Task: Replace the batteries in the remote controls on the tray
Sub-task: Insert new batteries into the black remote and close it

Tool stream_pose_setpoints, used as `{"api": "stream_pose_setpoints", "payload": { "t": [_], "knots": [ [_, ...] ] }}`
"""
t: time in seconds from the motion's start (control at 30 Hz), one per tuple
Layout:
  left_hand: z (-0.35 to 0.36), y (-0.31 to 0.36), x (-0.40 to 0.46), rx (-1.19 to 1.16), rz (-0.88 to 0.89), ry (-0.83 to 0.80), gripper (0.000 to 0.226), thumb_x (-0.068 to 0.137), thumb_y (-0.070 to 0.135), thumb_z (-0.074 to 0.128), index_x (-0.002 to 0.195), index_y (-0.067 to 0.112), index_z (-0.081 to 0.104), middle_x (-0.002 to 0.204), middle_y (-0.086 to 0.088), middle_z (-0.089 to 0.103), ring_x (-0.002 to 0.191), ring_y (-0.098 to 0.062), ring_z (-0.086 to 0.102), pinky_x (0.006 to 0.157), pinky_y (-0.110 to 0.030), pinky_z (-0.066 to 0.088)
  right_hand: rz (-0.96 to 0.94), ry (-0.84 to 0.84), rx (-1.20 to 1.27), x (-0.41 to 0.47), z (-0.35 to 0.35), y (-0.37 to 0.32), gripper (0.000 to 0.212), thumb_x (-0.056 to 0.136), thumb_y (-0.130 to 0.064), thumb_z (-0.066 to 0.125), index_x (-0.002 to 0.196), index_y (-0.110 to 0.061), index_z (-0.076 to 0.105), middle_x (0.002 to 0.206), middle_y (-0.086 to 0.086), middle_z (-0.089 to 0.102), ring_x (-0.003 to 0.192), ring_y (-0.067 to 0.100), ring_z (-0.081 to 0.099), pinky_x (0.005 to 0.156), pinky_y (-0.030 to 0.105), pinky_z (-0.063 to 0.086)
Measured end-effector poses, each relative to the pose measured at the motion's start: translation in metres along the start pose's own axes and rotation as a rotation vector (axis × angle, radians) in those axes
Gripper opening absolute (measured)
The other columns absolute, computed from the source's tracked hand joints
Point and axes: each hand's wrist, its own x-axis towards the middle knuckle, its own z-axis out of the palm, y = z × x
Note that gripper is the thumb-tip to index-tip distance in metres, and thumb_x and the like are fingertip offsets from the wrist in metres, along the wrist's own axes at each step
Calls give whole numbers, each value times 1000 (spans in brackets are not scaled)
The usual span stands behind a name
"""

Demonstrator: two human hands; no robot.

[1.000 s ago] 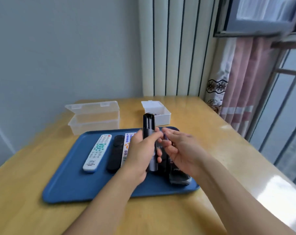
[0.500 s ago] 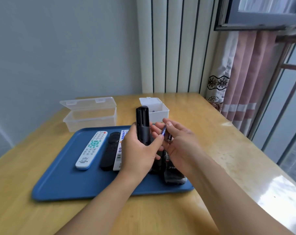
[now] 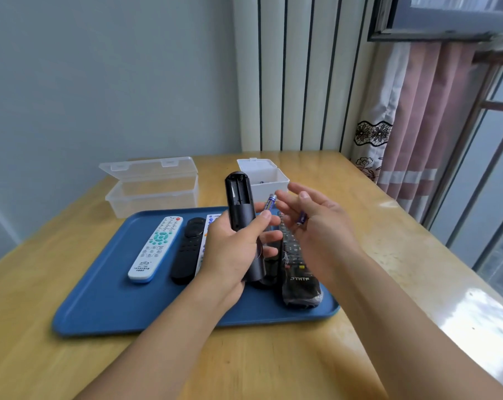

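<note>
Remote controls lie side by side on the blue tray (image 3: pixel 100 307) on the bench (image 3: pixel 273 365): a white one (image 3: pixel 155 249), a black one (image 3: pixel 187 252) and a wrapped black one (image 3: pixel 298 269). The left hand (image 3: pixel 233 249) grips a dark remote (image 3: pixel 240 215) upright above the tray, its battery slot open and empty, with one battery (image 3: pixel 269 204) pinched at its fingertips. The right hand (image 3: pixel 316 223), fingers loosely spread, carries a second battery (image 3: pixel 301 219). A clear lidded box (image 3: pixel 152 189) and a small white box (image 3: pixel 263 174) stand behind the tray.

White-and-colour remote (image 3: pixel 208 226) mostly hidden behind left hand (image 3: pixel 233 249); contents of white box (image 3: pixel 269 177) too small to identify.
</note>
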Motion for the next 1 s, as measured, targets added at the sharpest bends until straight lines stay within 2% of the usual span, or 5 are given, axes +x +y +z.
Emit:
{"api": "stream_pose_setpoints", "payload": {
  "t": [0.2,0.37,0.5,0.67,1.0],
  "knots": [
    [-3,8,2,-205,-274,-56,18,96,20,65,109,9,69,82,-2,77,52,-8,61,42,-17,45,228,-113,-78,1,-1,-8,24,102,-14,46,115,-5,65,58,-2,29,46,10,20,38,20,22],
    [-9,10,6,-323,-407,-68,17,94,22,66,97,6,73,67,2,63,45,-5,53,37,-14,41,-615,-174,-1017,-9,-2,-3,20,86,-21,74,104,-28,69,61,-9,49,56,-2,53,57,17,41],
    [-10,6,8,-230,-326,-41,25,94,22,67,111,4,72,89,-3,76,45,-6,52,38,-16,41,-803,-210,-1341,-6,-9,0,30,79,-22,80,105,-34,74,82,-14,60,72,-9,59,63,12,43],
    [-6,-1,3,-37,-168,-39,23,96,18,67,114,5,67,89,-3,77,50,-11,52,41,-21,40,-981,-157,-1459,-5,-10,2,16,79,-29,81,94,-30,77,89,-8,62,57,15,55,48,27,43],
    [-8,3,-1,-7,-113,-155,18,91,25,72,103,13,67,73,-1,64,49,-11,48,42,-21,37,-965,-164,-1271,5,-16,0,5,88,-20,72,87,-20,77,84,-9,63,64,8,58,57,31,49]
  ]
}}
